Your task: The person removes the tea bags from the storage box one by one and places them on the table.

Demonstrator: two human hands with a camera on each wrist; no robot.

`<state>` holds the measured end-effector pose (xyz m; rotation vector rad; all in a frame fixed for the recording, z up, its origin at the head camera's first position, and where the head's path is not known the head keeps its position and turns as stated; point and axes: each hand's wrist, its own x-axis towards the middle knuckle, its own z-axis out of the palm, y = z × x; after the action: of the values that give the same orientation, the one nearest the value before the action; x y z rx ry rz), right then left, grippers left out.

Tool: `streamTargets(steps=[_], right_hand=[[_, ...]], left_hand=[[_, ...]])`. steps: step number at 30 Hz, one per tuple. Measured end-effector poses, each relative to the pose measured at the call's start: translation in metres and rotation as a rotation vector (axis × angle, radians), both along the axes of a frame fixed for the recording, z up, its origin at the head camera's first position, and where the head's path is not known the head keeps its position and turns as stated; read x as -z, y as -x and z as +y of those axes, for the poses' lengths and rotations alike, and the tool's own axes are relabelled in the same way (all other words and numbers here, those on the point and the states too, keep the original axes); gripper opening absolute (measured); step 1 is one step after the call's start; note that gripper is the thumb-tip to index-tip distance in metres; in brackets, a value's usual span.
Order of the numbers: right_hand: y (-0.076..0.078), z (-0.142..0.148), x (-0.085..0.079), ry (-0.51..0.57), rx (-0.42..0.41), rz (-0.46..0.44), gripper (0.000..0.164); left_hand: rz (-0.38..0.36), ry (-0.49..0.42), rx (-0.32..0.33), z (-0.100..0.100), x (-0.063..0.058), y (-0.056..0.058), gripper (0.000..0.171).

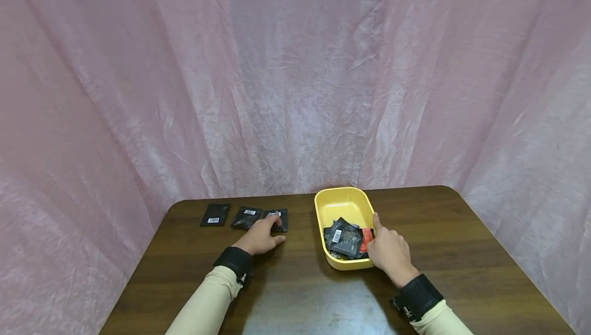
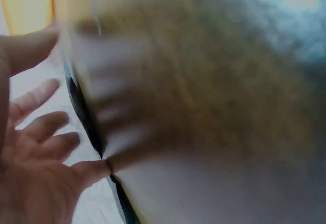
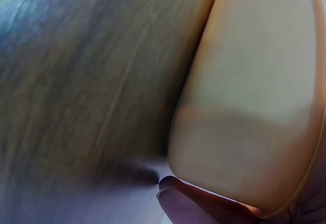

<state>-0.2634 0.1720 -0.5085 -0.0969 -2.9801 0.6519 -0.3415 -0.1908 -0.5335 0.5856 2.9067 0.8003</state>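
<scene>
Over the rightmost of three small black packets with white barcode labels (image 1: 282, 226), my left hand (image 1: 260, 236) reaches with its fingertips while the thumb stands apart. In the left wrist view the left hand's fingers are spread, and one fingertip meets the table between two dark packets (image 2: 84, 112). My right hand (image 1: 391, 253) grips the right side of a yellow plastic bin (image 1: 341, 265), with a finger laid along its rim. Its fingers also show against the bin's outer wall (image 3: 244, 91) in the right wrist view. Several black packets (image 1: 345, 240) and a red one (image 1: 367, 237) lie inside the bin.
To the left lie a middle black packet (image 1: 244, 217) and a separate one (image 1: 215, 214), near the far edge of the brown wooden table (image 1: 304, 299). A pink curtain (image 1: 295, 94) hangs behind the table.
</scene>
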Motion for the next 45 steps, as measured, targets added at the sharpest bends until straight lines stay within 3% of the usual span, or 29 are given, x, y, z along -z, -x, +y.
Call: streamTargets(steps=[6,13,18,22,29,40,45], right_hand=[[0.001,0.000,-0.001,-0.011,0.004,0.018,0.080],[0.000,0.003,0.000,-0.014,0.011,0.003,0.075],[-0.001,0.004,0.001,-0.016,0.006,0.007,0.074],[-0.001,0.004,0.001,-0.010,0.004,0.007,0.076],[-0.003,0.001,0.001,0.008,-0.004,0.019,0.077],[-0.004,0.000,0.000,0.001,-0.002,0.019,0.081],[-0.002,-0.003,0.000,-0.002,-0.007,0.017,0.081]], left_hand=[[0.054,-0.113,-0.018,0.010,-0.009,-0.005,0.035],[0.253,-0.047,0.072,0.060,-0.040,-0.026,0.036],[0.240,-0.025,0.150,0.101,-0.068,-0.048,0.048],[0.245,0.041,0.208,0.131,-0.079,-0.060,0.058],[0.214,0.137,0.207,0.165,-0.069,-0.069,0.067],[0.113,0.112,0.153,0.188,-0.053,-0.069,0.037],[0.099,0.137,0.135,0.194,-0.044,-0.067,0.036]])
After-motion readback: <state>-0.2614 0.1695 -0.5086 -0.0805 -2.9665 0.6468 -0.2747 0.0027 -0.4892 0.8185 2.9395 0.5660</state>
